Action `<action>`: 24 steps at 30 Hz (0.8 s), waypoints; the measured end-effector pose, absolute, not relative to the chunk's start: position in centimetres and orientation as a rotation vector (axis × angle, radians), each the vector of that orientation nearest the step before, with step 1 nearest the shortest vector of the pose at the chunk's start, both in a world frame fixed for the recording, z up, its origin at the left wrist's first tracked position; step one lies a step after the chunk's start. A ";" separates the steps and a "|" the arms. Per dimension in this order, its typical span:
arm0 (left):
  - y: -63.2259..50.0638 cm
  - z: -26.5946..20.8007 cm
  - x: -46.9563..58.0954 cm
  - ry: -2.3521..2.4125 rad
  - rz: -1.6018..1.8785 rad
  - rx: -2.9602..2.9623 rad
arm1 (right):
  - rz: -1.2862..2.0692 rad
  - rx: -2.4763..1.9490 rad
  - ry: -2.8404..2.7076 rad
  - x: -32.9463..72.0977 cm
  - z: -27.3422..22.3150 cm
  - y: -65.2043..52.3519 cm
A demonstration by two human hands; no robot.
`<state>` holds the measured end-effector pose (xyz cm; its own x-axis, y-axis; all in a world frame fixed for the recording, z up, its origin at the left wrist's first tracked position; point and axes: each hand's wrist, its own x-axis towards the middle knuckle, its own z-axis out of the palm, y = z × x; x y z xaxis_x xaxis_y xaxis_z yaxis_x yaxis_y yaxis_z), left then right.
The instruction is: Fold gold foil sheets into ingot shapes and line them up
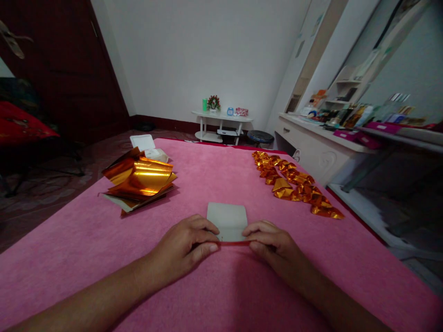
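A sheet of foil paper (227, 219) lies in front of me, pale side up, its near edge curled up and showing a thin orange line. My left hand (194, 242) pinches the left end of that edge between thumb and fingers. At the right end, my right hand (268, 240) grips it the same way. To the left rests a loose stack of shiny orange-gold foil sheets (148, 175), some with pale backs. Over on the right, several folded gold foil pieces (282, 188) sit in rough rows.
The pink cloth (207, 170) covers the wide surface under my hands. Behind the foil stack is an open white box (143, 142). Farther off stand a small white table (221, 115), a round stool (260, 137) and a cluttered white dresser (318, 133) at right.
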<state>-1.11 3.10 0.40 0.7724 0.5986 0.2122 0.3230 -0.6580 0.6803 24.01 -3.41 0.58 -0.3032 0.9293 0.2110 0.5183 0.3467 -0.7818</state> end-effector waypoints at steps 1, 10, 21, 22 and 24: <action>3.1 0.5 -0.9 0.708 0.572 2.256 | 0.824 -1.284 -1.908 23.8 0.6 -3.3; 3.5 0.3 0.5 0.978 0.591 2.029 | 0.662 -1.601 -1.682 22.4 0.0 -2.8; 4.0 -0.6 -0.4 1.262 0.616 2.204 | 0.567 -1.743 -1.634 21.8 0.0 -2.6; 4.2 -0.6 -0.4 1.250 0.619 2.202 | 0.576 -1.762 -1.611 21.8 -0.1 -2.4; 4.5 -0.8 -0.4 1.192 0.608 2.200 | 0.634 -1.774 -1.535 21.9 -0.4 -2.1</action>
